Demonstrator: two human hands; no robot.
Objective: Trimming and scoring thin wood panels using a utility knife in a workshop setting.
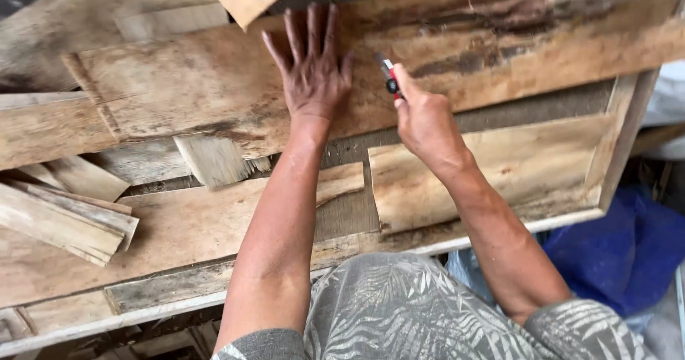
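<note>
While pinned flat, sheet: wide weathered bark sheet (214, 89) lies across the wooden bench frame (628, 117).
left hand: left hand (312, 67) fingers spread wide, palm pressing the sheet.
right hand: right hand (424, 121) closed around a red-and-black utility knife (388, 79).
handling: likely light, stiff, brittle, rough; grip by long edges.
long axis: left-right, right end tilted away.
knife: tip points up-left, onto the sheet.

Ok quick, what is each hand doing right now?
Left hand: open, fingers spread, flat on the long bark sheet.
Right hand: closed, holding a small red and black cutter against the sheet.
</note>
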